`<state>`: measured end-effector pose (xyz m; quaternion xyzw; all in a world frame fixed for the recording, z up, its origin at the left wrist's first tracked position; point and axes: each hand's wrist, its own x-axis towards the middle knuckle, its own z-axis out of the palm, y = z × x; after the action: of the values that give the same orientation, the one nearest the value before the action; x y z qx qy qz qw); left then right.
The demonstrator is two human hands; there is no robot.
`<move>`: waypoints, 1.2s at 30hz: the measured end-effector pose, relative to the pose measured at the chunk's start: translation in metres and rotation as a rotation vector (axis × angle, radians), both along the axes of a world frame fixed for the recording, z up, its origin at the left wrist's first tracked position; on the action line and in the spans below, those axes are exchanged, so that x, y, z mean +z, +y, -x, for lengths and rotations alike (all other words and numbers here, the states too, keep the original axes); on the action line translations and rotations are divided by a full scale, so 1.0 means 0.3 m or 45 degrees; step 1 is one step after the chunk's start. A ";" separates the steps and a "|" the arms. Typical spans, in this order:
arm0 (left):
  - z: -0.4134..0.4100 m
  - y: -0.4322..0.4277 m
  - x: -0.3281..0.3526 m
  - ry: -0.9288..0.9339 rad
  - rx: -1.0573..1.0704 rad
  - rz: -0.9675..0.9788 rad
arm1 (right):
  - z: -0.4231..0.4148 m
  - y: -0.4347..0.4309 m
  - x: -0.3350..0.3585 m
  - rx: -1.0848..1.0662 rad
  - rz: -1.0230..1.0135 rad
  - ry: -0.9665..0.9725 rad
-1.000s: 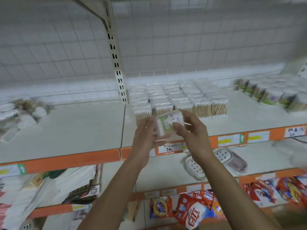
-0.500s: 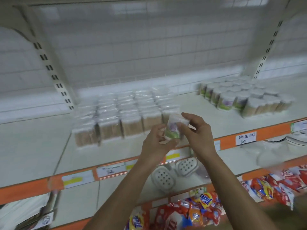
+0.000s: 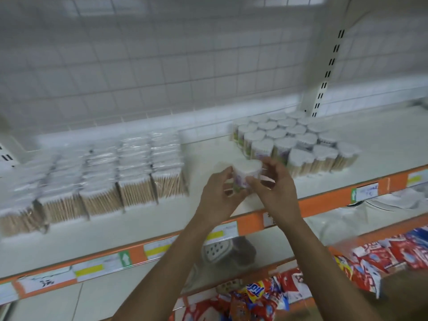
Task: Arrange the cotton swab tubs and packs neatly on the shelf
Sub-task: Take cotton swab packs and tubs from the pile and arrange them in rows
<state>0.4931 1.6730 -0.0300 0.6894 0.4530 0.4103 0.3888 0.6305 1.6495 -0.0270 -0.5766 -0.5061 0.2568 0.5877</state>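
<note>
I hold one cotton swab tub (image 3: 246,174) between both hands, just above the front part of the shelf (image 3: 139,230). My left hand (image 3: 216,200) grips its left side and my right hand (image 3: 275,193) its right, the fingers (image 3: 269,162) curled round the white lid and the labelled wall. The view is smeared, so the tub looks upright to me, though I cannot be sure. Just behind it, to the right, stands the cluster of tubs (image 3: 298,144), packed close in rows. To the left, well apart from them, the packs of swabs (image 3: 111,179) sit in tidy rows. An orange edge strip (image 3: 335,201) with price tags runs along the shelf front. Red sachets (image 3: 393,253) lie on a lower shelf.
</note>
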 end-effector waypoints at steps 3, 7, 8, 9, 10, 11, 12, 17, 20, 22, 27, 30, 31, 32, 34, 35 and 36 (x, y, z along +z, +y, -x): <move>-0.031 0.024 -0.007 -0.115 -0.043 0.122 | -0.068 -0.007 0.003 0.009 -0.015 0.039; -0.073 0.039 -0.003 -0.078 -0.087 0.106 | -0.109 -0.008 -0.016 0.021 -0.012 0.051; -0.087 0.039 0.003 -0.054 -0.107 0.102 | -0.115 -0.006 -0.022 0.004 -0.012 0.041; -0.100 0.040 0.004 -0.011 -0.110 0.076 | -0.122 -0.002 -0.028 -0.013 -0.012 0.033; -0.112 0.041 0.003 0.041 -0.098 0.020 | -0.128 0.002 -0.031 -0.027 -0.014 0.020; -0.126 0.044 0.000 0.116 -0.072 -0.062 | -0.133 0.004 -0.033 -0.044 -0.015 -0.008; -0.139 0.048 -0.004 0.195 -0.042 -0.141 | -0.137 0.005 -0.036 -0.063 -0.020 -0.043; -0.189 0.084 -0.032 0.400 -0.017 -0.303 | -0.144 0.009 -0.048 -0.149 -0.114 -0.243; -0.211 0.093 -0.034 0.374 -0.035 -0.328 | -0.159 0.019 -0.055 -0.184 -0.107 -0.369; -0.222 0.103 -0.034 0.365 -0.029 -0.323 | -0.165 0.026 -0.060 -0.204 -0.111 -0.425; -0.247 0.139 -0.052 0.381 -0.006 -0.342 | -0.165 0.037 -0.067 -0.228 -0.138 -0.489; -0.260 0.156 -0.061 0.428 0.018 -0.377 | -0.172 0.042 -0.075 -0.230 -0.169 -0.507; -0.263 0.161 -0.063 0.435 0.019 -0.385 | -0.176 0.043 -0.077 -0.235 -0.179 -0.513; -0.265 0.164 -0.066 0.440 0.016 -0.387 | -0.179 0.044 -0.080 -0.239 -0.189 -0.519; -0.268 0.168 -0.069 0.452 0.000 -0.374 | -0.183 0.046 -0.085 -0.246 -0.200 -0.537; -0.270 0.170 -0.070 0.458 -0.006 -0.364 | -0.185 0.047 -0.087 -0.251 -0.200 -0.549; -0.272 0.170 -0.069 0.464 -0.009 -0.357 | -0.187 0.049 -0.089 -0.254 -0.202 -0.558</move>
<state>0.5746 1.7240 -0.0505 0.8010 0.4519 0.3366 0.2022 0.6866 1.6642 -0.0536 -0.6177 -0.5807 0.0261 0.5296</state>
